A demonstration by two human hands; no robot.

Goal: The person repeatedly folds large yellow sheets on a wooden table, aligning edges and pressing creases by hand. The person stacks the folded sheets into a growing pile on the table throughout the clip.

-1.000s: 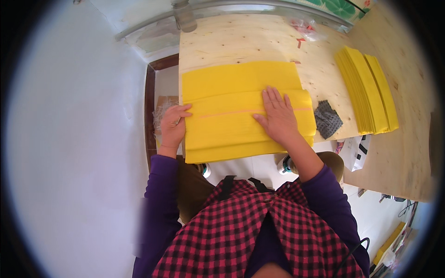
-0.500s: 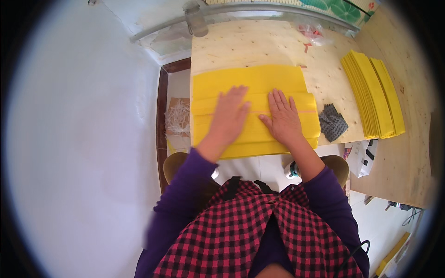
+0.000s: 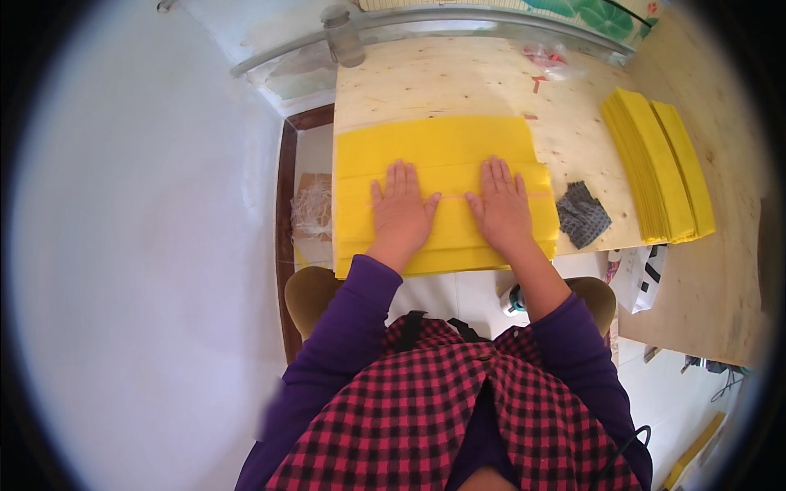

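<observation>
Item: folded yellow sheet (image 3: pixel 442 147), large, lying flat at the near left part of the pale plywood counter (image 3: pixel 458 78), its near edge level with the counter's near edge; several parallel fold layers run left to right across its near half

Left hand (image 3: pixel 399 211): palm down on the near half of the sheet, left of centre; fingers (image 3: pixel 401 176) straight, slightly spread, pointing far; nothing gripped, only pressing flat

Right hand (image 3: pixel 501 206): palm down on the same sheet, just beside the left hand, apart by a narrow strip of yellow; fingers extended and flat, nothing clasped

Sleeves: purple, entering from the near edge; red and black checked garment below them

Stack of yellow sheets (image 3: pixel 659 168): folded, piled in two rows at the right of the counter, well apart from the hands

Dark grey patterned cloth (image 3: pixel 583 214): small, crumpled, on the counter between the large sheet and the stack, just right of the right hand

Clear plastic wrapper with red marks (image 3: pixel 550 59): far side of the counter

Metal rail (image 3: pixel 426 20): curved, beyond the counter's far edge

Brown wooden frame (image 3: pixel 286 204): left of the counter, beside a white wall
</observation>
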